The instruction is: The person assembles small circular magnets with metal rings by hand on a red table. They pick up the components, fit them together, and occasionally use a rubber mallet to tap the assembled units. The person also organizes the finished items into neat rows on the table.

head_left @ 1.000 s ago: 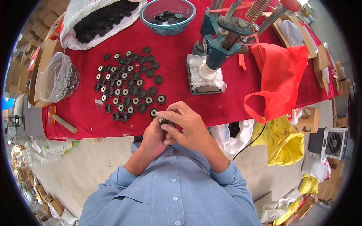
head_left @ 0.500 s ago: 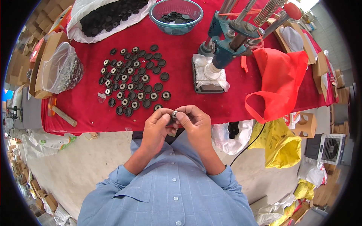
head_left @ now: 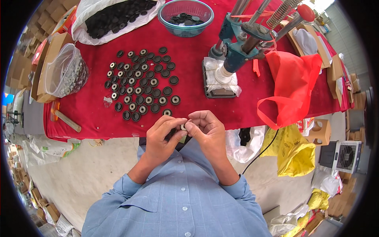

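Note:
Just off the table's front edge, my two hands meet at the fingertips. A small shiny metal ring (head_left: 183,126), like a bearing, lies between them, with the thumb and fingers of my right hand (head_left: 208,132) pinched on it. My left hand (head_left: 160,138) is closed, its fingertips beside the ring. A dark piece, apparently a black round cap (head_left: 170,134), shows between its thumb and fingers, mostly hidden. Beyond my hands, several black round caps (head_left: 173,80) are spread on the red tablecloth (head_left: 189,67). Some hold a metal ring in the middle (head_left: 143,110).
A blue-green hand press (head_left: 233,59) stands at the back right, beside a red cloth bag (head_left: 294,87). Behind are a teal bowl (head_left: 185,31) and a white sack of black caps (head_left: 81,31). At left are a plastic bag of metal parts (head_left: 65,75) and a hammer (head_left: 68,121).
My hands have shifted slightly apart, and the fingers of both have re-formed around the metal ring. The dark piece has moved deeper into my left hand. The table things look unmoved.

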Demonstrator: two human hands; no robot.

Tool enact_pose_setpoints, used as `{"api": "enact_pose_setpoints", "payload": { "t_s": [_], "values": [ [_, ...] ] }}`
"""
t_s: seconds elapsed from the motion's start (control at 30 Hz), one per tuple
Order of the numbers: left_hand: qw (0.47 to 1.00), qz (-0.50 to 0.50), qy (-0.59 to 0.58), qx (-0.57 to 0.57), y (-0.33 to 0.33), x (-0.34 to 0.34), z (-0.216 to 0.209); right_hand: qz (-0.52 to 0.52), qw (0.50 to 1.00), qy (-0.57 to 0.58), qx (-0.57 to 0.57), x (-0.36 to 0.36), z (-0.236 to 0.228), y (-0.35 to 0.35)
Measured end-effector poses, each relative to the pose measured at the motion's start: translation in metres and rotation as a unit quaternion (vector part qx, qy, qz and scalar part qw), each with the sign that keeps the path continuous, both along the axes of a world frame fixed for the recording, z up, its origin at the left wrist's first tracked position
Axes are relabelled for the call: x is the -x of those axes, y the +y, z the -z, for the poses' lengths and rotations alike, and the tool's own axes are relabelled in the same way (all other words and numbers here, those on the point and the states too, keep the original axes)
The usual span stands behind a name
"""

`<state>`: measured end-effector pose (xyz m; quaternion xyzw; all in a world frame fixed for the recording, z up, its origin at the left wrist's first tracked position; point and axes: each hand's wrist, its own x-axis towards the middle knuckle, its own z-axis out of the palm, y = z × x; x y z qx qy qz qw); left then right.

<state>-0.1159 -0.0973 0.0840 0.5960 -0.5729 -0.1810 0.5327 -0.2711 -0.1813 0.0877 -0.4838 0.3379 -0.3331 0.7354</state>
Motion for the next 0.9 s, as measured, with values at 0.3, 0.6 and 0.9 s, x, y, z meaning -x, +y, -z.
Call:
{"api": "enact_pose_setpoints", "payload": {
  "t_s": [0.3,0.6,0.9],
  "values": [
    [0.999,-0.032,0.008,-0.002,-0.001,0.000,-0.002,0.005,0.998,-0.050,-0.043,0.005,-0.011,0.007],
    [0.999,-0.050,-0.001,0.007,-0.003,-0.002,-0.003,-0.012,0.986,-0.109,-0.129,-0.001,-0.002,0.009],
    [0.998,-0.063,0.023,0.002,-0.005,-0.003,0.000,-0.006,0.988,-0.095,-0.120,-0.002,0.005,0.009]
  ]
}}
